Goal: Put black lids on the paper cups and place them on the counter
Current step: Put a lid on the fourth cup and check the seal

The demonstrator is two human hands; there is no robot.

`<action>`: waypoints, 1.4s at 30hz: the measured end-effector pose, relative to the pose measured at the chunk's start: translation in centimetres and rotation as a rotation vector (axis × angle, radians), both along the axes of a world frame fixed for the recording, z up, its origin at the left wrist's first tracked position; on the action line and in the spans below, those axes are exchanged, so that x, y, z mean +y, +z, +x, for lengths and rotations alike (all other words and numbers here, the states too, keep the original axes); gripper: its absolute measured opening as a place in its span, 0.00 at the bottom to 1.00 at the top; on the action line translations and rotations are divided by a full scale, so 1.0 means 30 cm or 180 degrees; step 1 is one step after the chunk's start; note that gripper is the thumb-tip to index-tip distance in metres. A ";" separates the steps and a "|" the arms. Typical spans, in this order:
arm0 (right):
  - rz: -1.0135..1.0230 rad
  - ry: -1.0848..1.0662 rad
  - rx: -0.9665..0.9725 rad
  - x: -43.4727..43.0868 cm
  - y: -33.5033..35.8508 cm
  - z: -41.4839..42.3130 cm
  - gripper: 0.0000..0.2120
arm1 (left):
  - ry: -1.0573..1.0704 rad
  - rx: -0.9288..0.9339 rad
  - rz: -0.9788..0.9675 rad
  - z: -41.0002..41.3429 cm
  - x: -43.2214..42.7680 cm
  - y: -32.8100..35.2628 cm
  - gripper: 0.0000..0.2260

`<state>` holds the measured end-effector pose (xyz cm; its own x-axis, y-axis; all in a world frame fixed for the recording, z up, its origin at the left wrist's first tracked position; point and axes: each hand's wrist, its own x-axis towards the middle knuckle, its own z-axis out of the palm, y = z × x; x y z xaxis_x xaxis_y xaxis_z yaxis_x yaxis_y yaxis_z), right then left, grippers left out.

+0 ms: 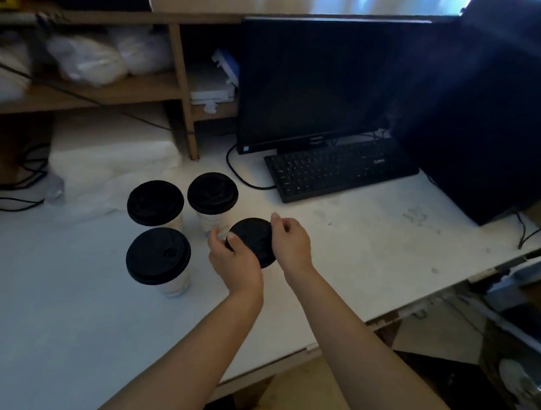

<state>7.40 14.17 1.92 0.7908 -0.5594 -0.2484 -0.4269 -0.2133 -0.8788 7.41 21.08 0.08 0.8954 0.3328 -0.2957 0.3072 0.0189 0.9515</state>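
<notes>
White counter [358,247], dark monitor [311,85] behind. Your left hand [233,257] and right hand [290,243] pinch opposite rims of the round black plastic lid [253,239], held flat between them. Cup beneath hidden. Three lidded paper cups [158,256] stand just left.

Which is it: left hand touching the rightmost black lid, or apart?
Touching. Head view shows the left hand with its thumb on the black lid.

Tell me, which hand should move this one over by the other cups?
Probably left: the left hand grips the lid on the side nearest the lidded cups; the right hand is farther.
</notes>
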 end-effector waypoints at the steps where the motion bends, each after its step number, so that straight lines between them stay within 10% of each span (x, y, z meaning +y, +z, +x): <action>1: 0.0034 0.0090 -0.0045 0.014 -0.012 -0.018 0.17 | -0.0030 0.0034 0.0056 0.006 0.002 -0.004 0.19; 10: 0.0794 0.1117 -0.0156 -0.083 0.004 -0.002 0.15 | -0.0894 0.0112 0.0348 -0.014 0.068 -0.035 0.23; 25: 0.0315 0.0547 -0.0456 0.014 -0.064 -0.018 0.12 | -0.1764 -0.0681 0.1979 0.088 0.052 -0.012 0.17; 37: 0.1799 0.1225 -0.0473 -0.066 -0.107 -0.135 0.19 | -0.1226 -0.0150 0.1390 0.050 0.041 0.051 0.19; 42: 0.1608 0.1568 -0.0138 -0.047 -0.200 -0.217 0.43 | -0.1124 0.0318 0.0891 0.058 0.025 0.064 0.18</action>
